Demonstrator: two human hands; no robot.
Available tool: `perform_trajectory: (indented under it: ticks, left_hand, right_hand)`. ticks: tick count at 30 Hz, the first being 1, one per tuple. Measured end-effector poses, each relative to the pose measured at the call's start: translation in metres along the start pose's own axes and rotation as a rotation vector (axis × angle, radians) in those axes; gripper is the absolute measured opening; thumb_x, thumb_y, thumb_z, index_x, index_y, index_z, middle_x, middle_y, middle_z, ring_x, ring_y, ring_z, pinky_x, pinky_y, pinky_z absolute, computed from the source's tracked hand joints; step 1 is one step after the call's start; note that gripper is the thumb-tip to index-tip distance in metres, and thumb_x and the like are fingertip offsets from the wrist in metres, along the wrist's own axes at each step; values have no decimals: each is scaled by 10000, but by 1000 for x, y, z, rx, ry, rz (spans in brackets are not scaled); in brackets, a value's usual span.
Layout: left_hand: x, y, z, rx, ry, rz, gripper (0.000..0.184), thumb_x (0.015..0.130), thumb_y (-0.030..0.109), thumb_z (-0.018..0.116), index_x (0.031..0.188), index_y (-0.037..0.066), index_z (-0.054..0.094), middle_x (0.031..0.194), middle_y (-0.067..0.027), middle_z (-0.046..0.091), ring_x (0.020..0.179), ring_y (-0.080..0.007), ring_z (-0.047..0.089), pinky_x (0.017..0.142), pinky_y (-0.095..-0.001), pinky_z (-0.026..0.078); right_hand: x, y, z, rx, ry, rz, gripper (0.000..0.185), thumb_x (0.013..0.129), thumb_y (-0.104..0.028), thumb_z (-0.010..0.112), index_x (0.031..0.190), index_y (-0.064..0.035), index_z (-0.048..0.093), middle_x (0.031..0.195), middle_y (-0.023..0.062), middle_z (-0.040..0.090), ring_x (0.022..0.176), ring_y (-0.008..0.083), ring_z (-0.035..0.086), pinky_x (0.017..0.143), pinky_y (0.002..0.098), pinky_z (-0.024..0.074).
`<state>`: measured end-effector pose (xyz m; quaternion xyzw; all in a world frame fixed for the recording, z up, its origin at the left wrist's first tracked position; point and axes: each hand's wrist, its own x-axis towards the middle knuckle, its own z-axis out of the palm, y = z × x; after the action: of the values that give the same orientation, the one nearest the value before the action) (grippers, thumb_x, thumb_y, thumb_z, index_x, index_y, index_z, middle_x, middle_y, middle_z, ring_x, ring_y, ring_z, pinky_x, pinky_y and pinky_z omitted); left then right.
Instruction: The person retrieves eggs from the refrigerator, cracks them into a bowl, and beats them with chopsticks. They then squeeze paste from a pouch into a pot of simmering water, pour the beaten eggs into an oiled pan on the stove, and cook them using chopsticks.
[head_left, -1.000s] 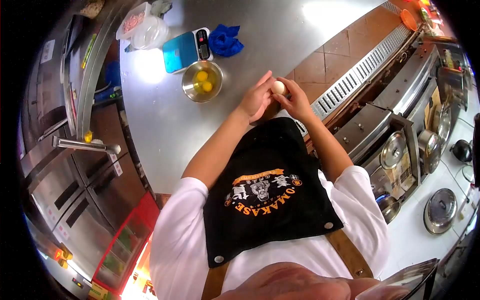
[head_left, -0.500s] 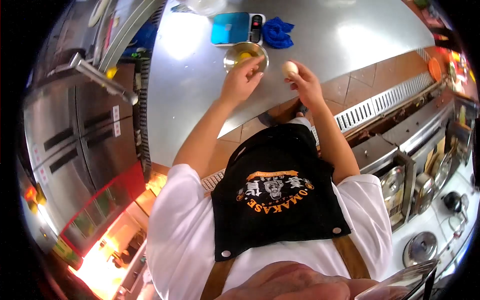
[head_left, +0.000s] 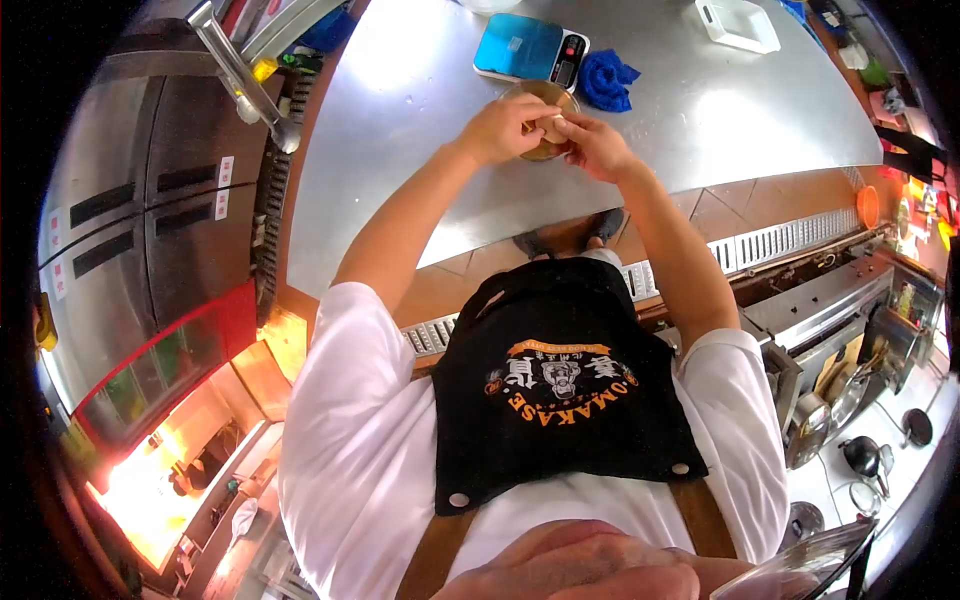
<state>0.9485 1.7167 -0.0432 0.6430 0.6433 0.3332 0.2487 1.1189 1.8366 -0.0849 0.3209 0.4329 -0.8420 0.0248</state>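
A pale egg (head_left: 550, 129) is held above a small metal bowl (head_left: 553, 92) on the steel table. My right hand (head_left: 597, 147) is closed around the egg from the right, fingertips pressed to it. From the left, my left hand (head_left: 502, 131) meets it with its fingers bent against the shell. Both hands cover much of the bowl, so its contents are mostly hidden. Whether the shell is cracked I cannot tell.
Just beyond the bowl stands a kitchen scale (head_left: 520, 48) with a blue top. A crumpled blue cloth (head_left: 608, 80) lies to its right. Farther right on the steel table (head_left: 420, 190) is a white plastic tray (head_left: 737, 24). A metal faucet-like arm (head_left: 240, 75) juts in at left.
My right hand has brought the egg leftward over the bowl. My left hand, earlier above the bowl with fingers loosely apart, now touches the egg. The view has shifted, showing the white tray.
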Motion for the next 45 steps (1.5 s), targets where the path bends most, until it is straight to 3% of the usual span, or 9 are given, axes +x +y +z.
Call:
perform_trajectory:
  ticks: [7,12,20,23,29,35,38,41,45]
  left_hand:
    - [10,-20,6,-9,-11,-49,360,782,93,605,1141,101,631,1097,-105,616,943,-277,612,821,-337,501]
    - [8,-16,3,111,-34,-94,350,784,100,616,1135,101,625,1098,-88,615,946,-258,615,824,-332,500]
    - [-16,30,-2,-23,506,-284,304,788,167,643,1082,87,626,1010,-101,633,875,-276,623,729,-339,506]
    - [-25,-4,36,-10,434,-615,301,790,178,675,1071,76,634,941,-107,656,813,-228,638,689,-322,501]
    - [0,36,70,-541,467,-700,354,849,269,650,1097,17,635,898,-71,668,811,-145,605,731,-284,472]
    - [79,61,128,-462,300,-510,462,890,258,619,1278,29,518,1105,-123,611,843,-151,603,782,-282,468]
    - [139,85,132,4,312,-416,505,861,239,638,1305,53,485,1179,-184,557,849,-221,608,799,-318,475]
    - [184,33,158,522,250,-393,533,871,262,562,1344,62,417,1247,-242,489,1032,-347,579,900,-408,464]
    - [219,27,176,609,-102,-816,413,836,215,576,1219,79,503,1264,-238,490,1034,-396,564,899,-439,467]
  right_hand:
    - [7,-17,-12,-208,-27,29,436,889,-328,631,1252,-100,554,929,7,633,761,83,555,616,255,424]
    - [13,-26,-4,-1441,223,-395,471,777,-332,712,1187,-132,593,970,128,642,817,274,634,667,366,501]
    - [-10,-37,31,-1194,521,-781,475,742,-374,708,1148,-149,607,976,125,633,832,320,623,715,406,503]
    - [21,16,10,-1248,481,-344,493,715,-409,726,1117,-147,611,831,130,652,717,318,626,649,404,494]
    - [-8,16,-7,-780,343,-578,443,760,-231,728,1156,-104,575,781,125,616,678,206,588,631,355,478]
    - [-76,-43,-131,-461,425,-534,454,855,-179,643,1269,-57,503,944,82,634,806,171,617,673,319,520]
    - [-81,-153,-273,-24,502,-772,300,859,-247,653,1052,-20,618,807,67,632,670,131,604,577,273,500]
    - [-125,-301,-364,358,666,-779,522,839,-259,680,1206,44,466,952,112,586,785,177,620,594,288,506]
    - [-130,-309,-411,-68,806,-479,362,845,-179,644,1156,-17,555,857,92,613,685,188,629,546,305,515]
